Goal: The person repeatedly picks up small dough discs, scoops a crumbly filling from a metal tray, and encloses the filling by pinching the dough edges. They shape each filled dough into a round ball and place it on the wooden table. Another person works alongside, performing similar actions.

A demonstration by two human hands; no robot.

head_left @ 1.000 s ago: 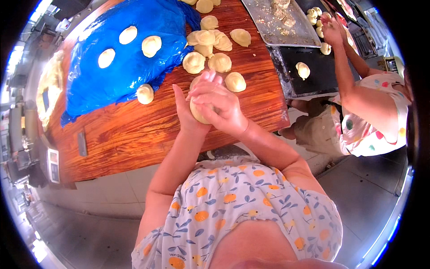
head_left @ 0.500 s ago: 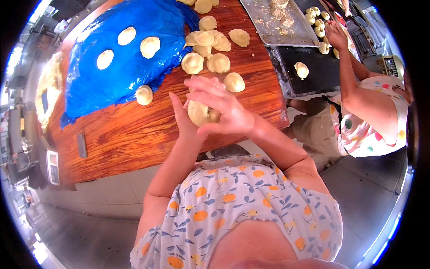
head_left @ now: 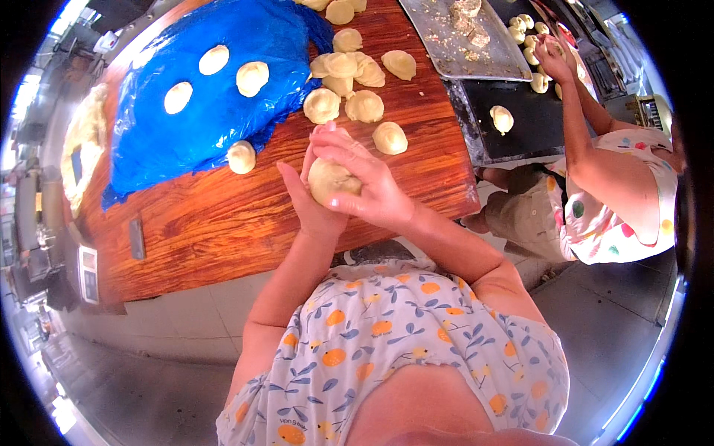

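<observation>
Centre frame: left hand (head_left: 318, 214) and right hand (head_left: 377, 192) clasp a pale-yellow dough ball (head_left: 329, 180), apparently shaping it; even pressure seems needed next.

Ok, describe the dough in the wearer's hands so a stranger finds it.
Start at the wooden table, then its blue sheet. Lower right of that, the wearer's left hand and right hand cup a pale, rounded dough piece. Unlike the dough rounds lying nearby, it is held up.
</observation>
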